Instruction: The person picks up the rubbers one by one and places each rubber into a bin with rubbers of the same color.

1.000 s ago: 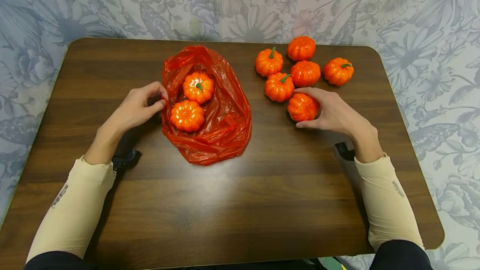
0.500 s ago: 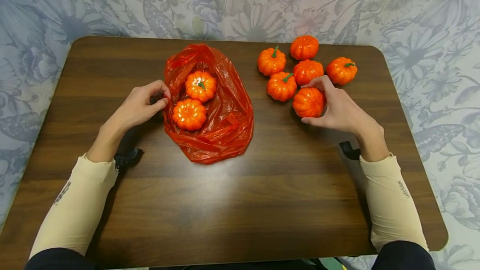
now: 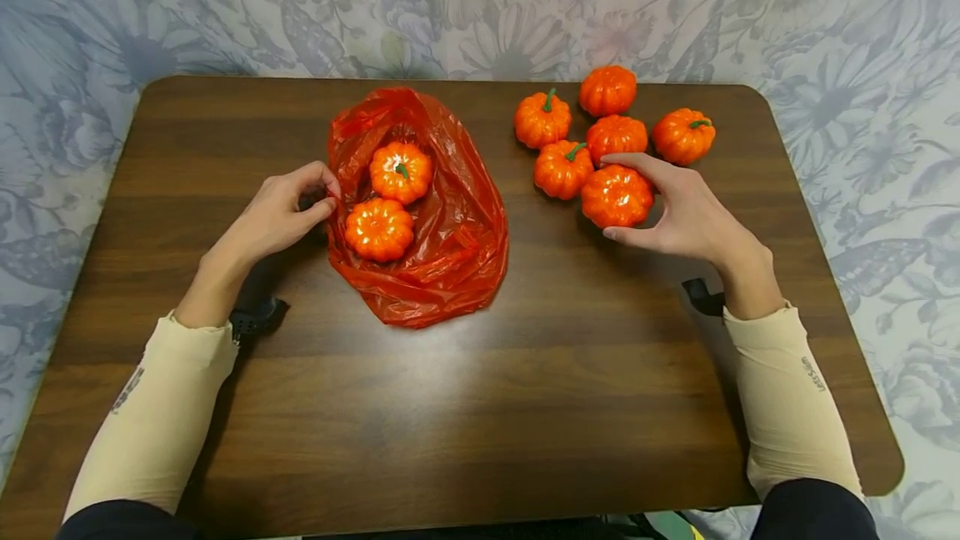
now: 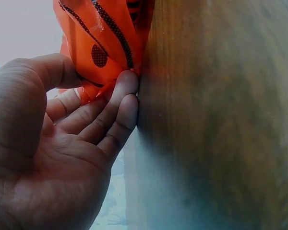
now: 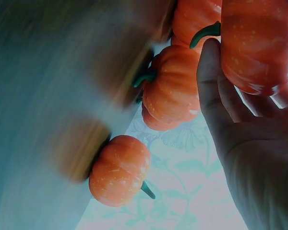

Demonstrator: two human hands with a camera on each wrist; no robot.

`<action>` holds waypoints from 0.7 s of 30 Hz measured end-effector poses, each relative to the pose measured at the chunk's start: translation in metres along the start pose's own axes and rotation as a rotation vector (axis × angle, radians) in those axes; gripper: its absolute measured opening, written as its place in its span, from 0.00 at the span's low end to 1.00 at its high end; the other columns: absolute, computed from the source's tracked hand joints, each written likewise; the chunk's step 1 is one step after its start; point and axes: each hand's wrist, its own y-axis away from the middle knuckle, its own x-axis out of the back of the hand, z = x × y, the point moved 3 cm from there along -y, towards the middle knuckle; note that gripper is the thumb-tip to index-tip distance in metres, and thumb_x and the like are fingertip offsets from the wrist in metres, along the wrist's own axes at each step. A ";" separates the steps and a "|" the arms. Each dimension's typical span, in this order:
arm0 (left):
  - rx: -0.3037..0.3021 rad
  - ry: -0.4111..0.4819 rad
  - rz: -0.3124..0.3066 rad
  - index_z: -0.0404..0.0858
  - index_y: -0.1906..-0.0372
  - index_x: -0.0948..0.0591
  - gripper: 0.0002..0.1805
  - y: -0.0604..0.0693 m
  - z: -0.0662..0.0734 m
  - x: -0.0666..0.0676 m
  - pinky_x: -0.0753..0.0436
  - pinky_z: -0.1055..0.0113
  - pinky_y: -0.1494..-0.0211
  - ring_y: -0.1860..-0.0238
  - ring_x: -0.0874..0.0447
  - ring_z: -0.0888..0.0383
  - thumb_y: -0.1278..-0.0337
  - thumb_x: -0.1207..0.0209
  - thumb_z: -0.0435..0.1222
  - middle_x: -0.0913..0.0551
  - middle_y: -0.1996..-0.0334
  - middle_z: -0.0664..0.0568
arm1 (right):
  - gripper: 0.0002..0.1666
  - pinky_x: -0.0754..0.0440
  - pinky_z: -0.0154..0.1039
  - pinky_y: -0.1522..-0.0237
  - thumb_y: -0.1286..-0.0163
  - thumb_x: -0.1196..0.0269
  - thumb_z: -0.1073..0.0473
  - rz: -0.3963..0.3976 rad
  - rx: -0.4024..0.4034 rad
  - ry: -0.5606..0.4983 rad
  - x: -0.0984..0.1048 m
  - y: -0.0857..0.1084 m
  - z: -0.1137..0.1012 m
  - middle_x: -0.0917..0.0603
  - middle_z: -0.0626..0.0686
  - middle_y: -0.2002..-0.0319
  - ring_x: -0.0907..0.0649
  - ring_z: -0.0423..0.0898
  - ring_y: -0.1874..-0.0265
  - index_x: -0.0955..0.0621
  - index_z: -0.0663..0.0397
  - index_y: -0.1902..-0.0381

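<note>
In the head view, my left hand (image 3: 273,211) pinches the left edge of a crumpled red plastic bag (image 3: 457,273). The left wrist view shows the bag's film (image 4: 103,43), with dark printed marks, between thumb and fingers. Two small orange pumpkins, one (image 3: 401,172) with a green stem showing and one (image 3: 378,229) with none visible, lie at the bag's opening. On the right, my right hand (image 3: 686,211) grips another pumpkin (image 3: 617,197) between thumb and fingers, and it looks raised off the table. In the right wrist view this pumpkin (image 5: 259,45) covers part of the fingers.
Several more pumpkins stand close behind the right hand, among them a stemless-looking one (image 3: 617,136) and one (image 3: 562,170) at its left. Another pumpkin (image 3: 683,137) stands apart at the right. The brown wooden table (image 3: 450,423) backs onto a floral wall (image 3: 480,7).
My right hand has taken a firmer grip on its pumpkin and lifted it slightly, turning it so a shinier face shows. The left hand keeps its pinch on the bag.
</note>
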 end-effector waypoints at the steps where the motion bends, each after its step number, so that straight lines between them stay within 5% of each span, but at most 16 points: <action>1: 0.002 -0.002 -0.003 0.40 0.57 0.20 0.02 0.000 0.000 0.000 0.28 0.74 0.57 0.64 0.22 0.61 0.29 0.40 0.30 0.14 0.64 0.48 | 0.49 0.30 0.26 0.43 0.52 0.15 0.54 -0.003 0.001 -0.008 0.000 0.000 0.000 0.15 0.45 0.42 0.18 0.42 0.49 0.22 0.42 0.30; 7: -0.006 -0.008 -0.001 0.39 0.57 0.20 0.03 -0.001 0.001 0.000 0.28 0.75 0.57 0.63 0.22 0.62 0.29 0.40 0.30 0.14 0.64 0.49 | 0.51 0.29 0.23 0.40 0.52 0.15 0.56 0.017 -0.025 -0.060 0.000 0.001 -0.002 0.19 0.45 0.39 0.18 0.41 0.46 0.28 0.53 0.33; 21: -0.002 0.010 0.009 0.40 0.57 0.19 0.03 0.000 -0.003 -0.001 0.28 0.74 0.59 0.65 0.22 0.61 0.30 0.40 0.29 0.15 0.66 0.50 | 0.46 0.26 0.23 0.41 0.54 0.15 0.57 0.061 -0.002 -0.098 -0.001 0.000 -0.003 0.17 0.40 0.44 0.17 0.35 0.49 0.22 0.48 0.36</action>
